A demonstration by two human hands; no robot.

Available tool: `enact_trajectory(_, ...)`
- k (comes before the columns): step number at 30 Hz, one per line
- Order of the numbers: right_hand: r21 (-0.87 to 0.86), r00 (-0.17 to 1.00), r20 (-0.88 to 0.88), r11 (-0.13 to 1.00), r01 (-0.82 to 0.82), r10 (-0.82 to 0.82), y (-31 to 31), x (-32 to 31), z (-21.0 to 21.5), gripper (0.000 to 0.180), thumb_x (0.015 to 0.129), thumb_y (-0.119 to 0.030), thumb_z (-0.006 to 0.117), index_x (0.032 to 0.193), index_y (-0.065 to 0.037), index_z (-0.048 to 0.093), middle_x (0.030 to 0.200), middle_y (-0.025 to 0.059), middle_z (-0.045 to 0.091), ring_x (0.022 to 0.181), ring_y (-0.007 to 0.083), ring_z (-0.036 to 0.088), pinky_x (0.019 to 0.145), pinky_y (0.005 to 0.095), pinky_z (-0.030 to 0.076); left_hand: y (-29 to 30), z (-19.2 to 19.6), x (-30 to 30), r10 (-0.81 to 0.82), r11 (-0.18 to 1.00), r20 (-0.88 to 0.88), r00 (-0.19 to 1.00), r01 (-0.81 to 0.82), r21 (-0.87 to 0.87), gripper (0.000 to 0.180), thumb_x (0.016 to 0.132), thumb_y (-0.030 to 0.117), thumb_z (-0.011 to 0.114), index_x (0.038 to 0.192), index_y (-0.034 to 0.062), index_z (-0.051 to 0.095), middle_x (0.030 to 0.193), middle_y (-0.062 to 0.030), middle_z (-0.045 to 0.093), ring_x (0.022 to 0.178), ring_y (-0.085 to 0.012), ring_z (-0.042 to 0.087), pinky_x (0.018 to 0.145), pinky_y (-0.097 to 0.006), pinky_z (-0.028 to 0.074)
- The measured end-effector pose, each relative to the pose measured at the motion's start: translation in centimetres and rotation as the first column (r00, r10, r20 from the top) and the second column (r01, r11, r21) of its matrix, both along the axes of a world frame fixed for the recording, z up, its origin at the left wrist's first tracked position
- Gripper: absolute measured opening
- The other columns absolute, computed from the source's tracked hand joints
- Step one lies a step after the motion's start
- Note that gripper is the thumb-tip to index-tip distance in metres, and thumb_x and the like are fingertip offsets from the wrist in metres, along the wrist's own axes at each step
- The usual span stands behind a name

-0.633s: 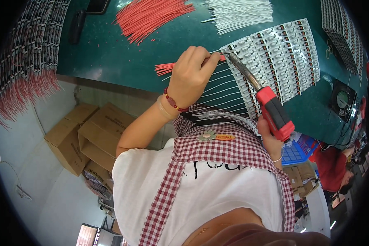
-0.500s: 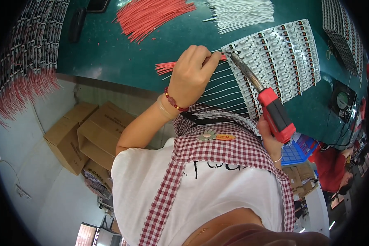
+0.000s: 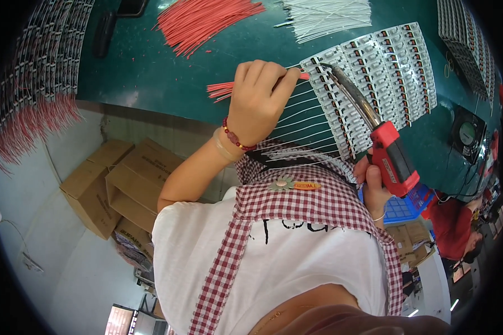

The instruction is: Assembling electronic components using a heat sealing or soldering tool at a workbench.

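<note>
My left hand [image 3: 260,100] is closed around a small bundle of red wires [image 3: 221,90]. Its fingertips hold the wire ends at the upper left corner of a panel of small circuit boards [image 3: 377,84]. In my right hand [image 3: 373,181] is a soldering iron [image 3: 394,159] with a red and black handle. The iron's bent tip is over the panel, a short way right of my left fingertips; whether it touches the panel I cannot tell. Several white wires [image 3: 304,120] stretch from the panel's left edge toward my apron.
A pile of red wires [image 3: 201,22] and a pile of white wires [image 3: 330,19] lie at the back of the green table [image 3: 134,78]. Stacked panels [image 3: 466,44] stand at right, wired boards [image 3: 39,61] at left. A black round-faced device [image 3: 467,137] sits at the right.
The soldering iron has moved right, its tip leaving the spot beside my left fingertips. My right hand went with it. My left hand has shifted slightly left, still gripping the red wires.
</note>
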State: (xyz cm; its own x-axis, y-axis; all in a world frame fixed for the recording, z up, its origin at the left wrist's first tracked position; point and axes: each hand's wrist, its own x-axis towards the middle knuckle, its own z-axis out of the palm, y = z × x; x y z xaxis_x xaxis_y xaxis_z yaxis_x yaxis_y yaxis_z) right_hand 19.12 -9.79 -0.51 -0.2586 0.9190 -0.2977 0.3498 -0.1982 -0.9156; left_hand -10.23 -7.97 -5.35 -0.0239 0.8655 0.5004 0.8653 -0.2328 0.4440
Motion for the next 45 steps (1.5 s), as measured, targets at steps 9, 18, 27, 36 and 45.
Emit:
enact_trajectory(9,-0.043,1.000,0.002,0.999,0.011,-0.011,-0.9,0.8,-1.0,0.042,0.095,-0.025,0.068,0.126,0.000,0.055,0.075,0.0088,0.060,0.059,0.0122,0.050,0.053,0.0253,0.040,-0.4,-0.8,0.7,-0.070,0.996,0.060,0.996,0.073,-0.045,0.036,0.071,-0.002,0.066,0.106,0.0010,0.073,0.086,-0.0077,0.059,0.076,-0.0223,0.055,0.066,-0.033,0.048)
enact_trajectory(18,0.081,0.971,0.217,0.989,-0.121,0.101,-0.2,1.7,-2.1,0.020,0.078,-0.004,0.076,0.097,-0.002,0.071,0.088,0.0119,0.067,0.072,0.0263,0.067,0.063,0.0329,0.051,-0.3,-1.1,0.6,-0.084,0.996,0.053,0.995,0.086,-0.037,0.027,0.077,0.003,0.065,0.103,-0.0009,0.069,0.084,-0.0067,0.053,0.077,-0.0226,0.053,0.068,-0.034,0.045)
enact_trajectory(27,0.121,0.929,0.347,0.977,-0.177,0.126,-0.3,1.2,-1.3,0.020,0.078,-0.003,0.076,0.097,-0.003,0.071,0.085,0.0129,0.065,0.072,0.0293,0.067,0.062,0.0350,0.051,-0.3,-0.9,0.8,-0.052,0.996,0.058,0.997,0.056,-0.068,0.034,0.070,-0.003,0.066,0.103,0.0010,0.073,0.085,-0.0068,0.057,0.076,-0.0219,0.055,0.067,-0.033,0.048)
enact_trajectory(36,-0.119,1.000,0.000,0.993,-0.009,0.009,-1.1,1.9,-0.5,0.019,0.094,-0.013,0.069,0.110,-0.002,0.070,0.095,0.0046,0.069,0.089,0.0152,0.064,0.082,0.0333,0.051,-0.1,-1.3,0.6,-0.044,0.998,-0.008,0.999,0.043,-0.037,0.025,0.077,0.006,0.065,0.101,0.0017,0.069,0.085,-0.0058,0.053,0.077,-0.0224,0.052,0.070,-0.035,0.044)
enact_trajectory(45,-0.039,0.995,0.043,0.996,-0.086,0.088,-2.1,3.1,-2.0,0.025,0.095,-0.018,0.068,0.115,-0.003,0.069,0.102,0.0070,0.070,0.094,0.0180,0.066,0.085,0.0348,0.051,-0.9,-0.9,0.7,-0.098,0.992,0.001,0.995,0.098,-0.077,0.027,0.079,0.008,0.064,0.105,0.0024,0.069,0.089,-0.0047,0.056,0.082,-0.0216,0.055,0.073,-0.036,0.043)
